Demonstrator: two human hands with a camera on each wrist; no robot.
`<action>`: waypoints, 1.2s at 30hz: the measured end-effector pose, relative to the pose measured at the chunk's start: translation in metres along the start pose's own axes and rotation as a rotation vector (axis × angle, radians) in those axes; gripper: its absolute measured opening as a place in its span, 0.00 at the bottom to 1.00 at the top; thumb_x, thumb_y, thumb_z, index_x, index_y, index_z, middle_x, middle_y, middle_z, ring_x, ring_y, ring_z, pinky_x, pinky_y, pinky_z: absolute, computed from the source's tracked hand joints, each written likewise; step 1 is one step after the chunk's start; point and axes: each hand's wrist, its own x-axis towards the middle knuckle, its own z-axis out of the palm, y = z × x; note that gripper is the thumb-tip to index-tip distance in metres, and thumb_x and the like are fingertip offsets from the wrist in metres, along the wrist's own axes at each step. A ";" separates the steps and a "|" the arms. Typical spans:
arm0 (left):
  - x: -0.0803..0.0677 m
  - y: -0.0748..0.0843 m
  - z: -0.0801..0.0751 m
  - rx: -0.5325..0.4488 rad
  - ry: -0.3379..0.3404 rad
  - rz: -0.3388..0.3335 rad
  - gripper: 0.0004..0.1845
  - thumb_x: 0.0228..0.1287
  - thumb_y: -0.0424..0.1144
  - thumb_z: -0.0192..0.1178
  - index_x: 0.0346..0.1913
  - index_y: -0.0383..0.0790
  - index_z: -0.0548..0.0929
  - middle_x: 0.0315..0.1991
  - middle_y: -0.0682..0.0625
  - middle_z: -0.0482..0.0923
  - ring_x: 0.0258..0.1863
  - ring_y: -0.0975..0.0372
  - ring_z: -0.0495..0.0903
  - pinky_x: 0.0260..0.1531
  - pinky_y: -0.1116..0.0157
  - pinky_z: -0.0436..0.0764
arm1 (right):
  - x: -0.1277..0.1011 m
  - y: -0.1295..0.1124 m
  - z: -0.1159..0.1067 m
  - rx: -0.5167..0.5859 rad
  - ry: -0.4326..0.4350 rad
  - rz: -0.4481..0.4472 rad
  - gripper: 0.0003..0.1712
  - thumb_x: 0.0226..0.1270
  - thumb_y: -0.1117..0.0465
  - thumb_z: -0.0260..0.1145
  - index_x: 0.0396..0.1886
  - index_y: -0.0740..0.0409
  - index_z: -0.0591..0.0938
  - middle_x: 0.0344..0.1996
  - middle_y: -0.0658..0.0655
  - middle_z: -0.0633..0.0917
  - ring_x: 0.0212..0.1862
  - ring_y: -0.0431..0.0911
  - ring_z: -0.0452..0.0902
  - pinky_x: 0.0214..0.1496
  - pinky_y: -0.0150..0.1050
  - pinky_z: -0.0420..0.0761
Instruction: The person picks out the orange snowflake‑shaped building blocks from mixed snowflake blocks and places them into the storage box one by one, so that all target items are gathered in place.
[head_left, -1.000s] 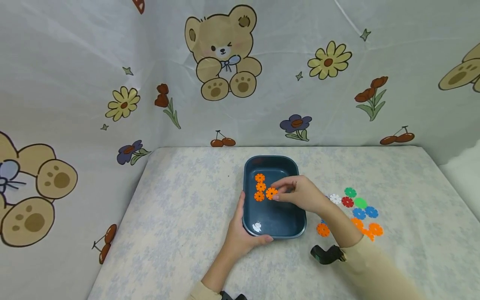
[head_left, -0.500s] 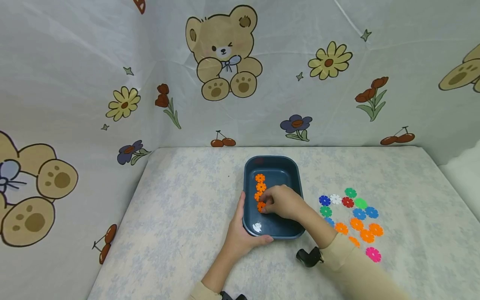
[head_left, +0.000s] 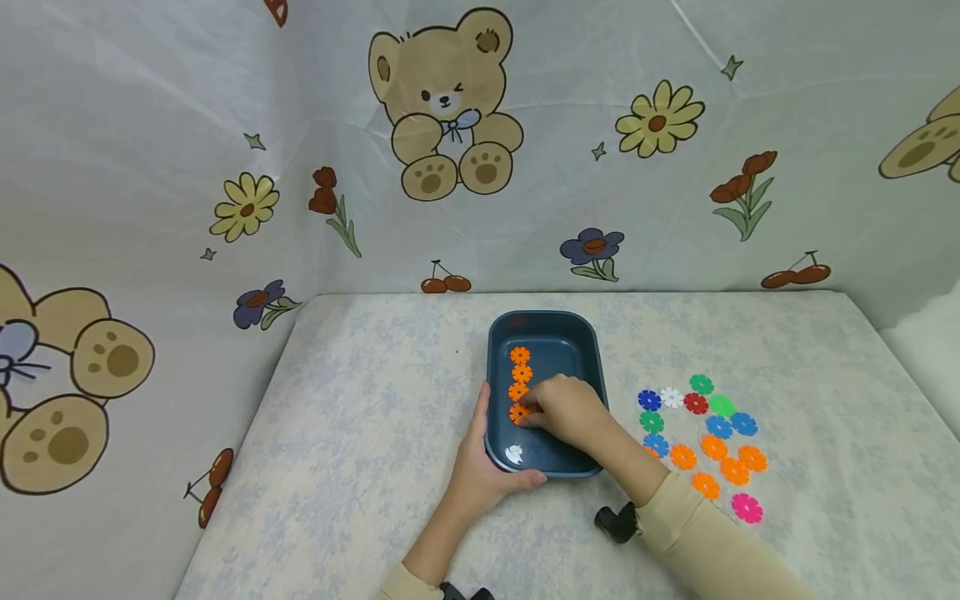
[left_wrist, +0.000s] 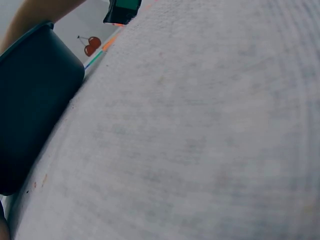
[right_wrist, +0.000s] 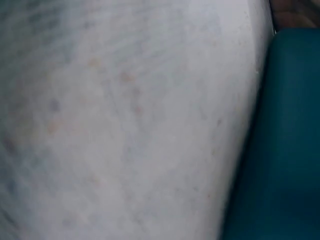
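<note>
A dark blue tray (head_left: 555, 454) stands on the table, its outer wall (left_wrist: 35, 105) filling the left of the left wrist view. My left hand (head_left: 480, 475) holds its near left corner, fingers along the left side and thumb at the front rim. Inside lies a column of orange flower-shaped plastic discs (head_left: 521, 373). My right hand (head_left: 567, 408) reaches in over the right rim; its thumb and forefinger pinch the right edge of the nearest disc (head_left: 517, 414), which sits at the column's lower end. Its other fingers are curled under and partly hidden.
Right of the tray lie loose flower discs: several orange (head_left: 714, 447), a pink one (head_left: 747, 508), and blue, green, red and white ones. A black wrist camera (head_left: 617, 523) sticks out from my right sleeve near the tray. A patterned cloth (head_left: 570, 183) hangs behind the table.
My right hand has brought the orange disc down and left to the lower end of the column. In the last half second the disc shifts slightly left. My left hand stays put.
</note>
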 end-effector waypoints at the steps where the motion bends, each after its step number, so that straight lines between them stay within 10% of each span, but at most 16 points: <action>1: 0.000 0.000 0.000 0.000 -0.001 -0.001 0.72 0.37 0.48 0.84 0.80 0.64 0.40 0.80 0.57 0.49 0.77 0.61 0.55 0.73 0.50 0.61 | 0.000 0.000 0.000 -0.006 0.003 -0.008 0.14 0.54 0.50 0.78 0.37 0.52 0.92 0.29 0.48 0.90 0.29 0.39 0.82 0.31 0.35 0.82; 17: 0.000 0.000 -0.001 -0.024 -0.015 0.008 0.73 0.39 0.48 0.83 0.81 0.59 0.38 0.80 0.55 0.50 0.77 0.60 0.56 0.73 0.58 0.63 | 0.000 -0.001 0.001 -0.043 0.027 -0.008 0.12 0.55 0.49 0.77 0.28 0.53 0.90 0.21 0.48 0.86 0.22 0.38 0.77 0.25 0.35 0.79; 24: 0.000 -0.001 -0.001 -0.018 -0.017 0.015 0.72 0.39 0.49 0.83 0.80 0.62 0.38 0.80 0.56 0.50 0.78 0.61 0.55 0.74 0.54 0.61 | -0.003 -0.001 -0.005 0.069 0.063 -0.040 0.15 0.60 0.52 0.75 0.43 0.55 0.90 0.33 0.47 0.89 0.34 0.39 0.83 0.40 0.39 0.85; 36: 0.001 -0.003 0.002 -0.034 -0.005 0.034 0.72 0.39 0.45 0.83 0.80 0.63 0.39 0.81 0.56 0.48 0.79 0.58 0.52 0.74 0.44 0.57 | -0.061 0.029 -0.060 0.149 0.238 0.087 0.15 0.64 0.59 0.71 0.51 0.49 0.87 0.33 0.43 0.82 0.25 0.37 0.66 0.26 0.29 0.72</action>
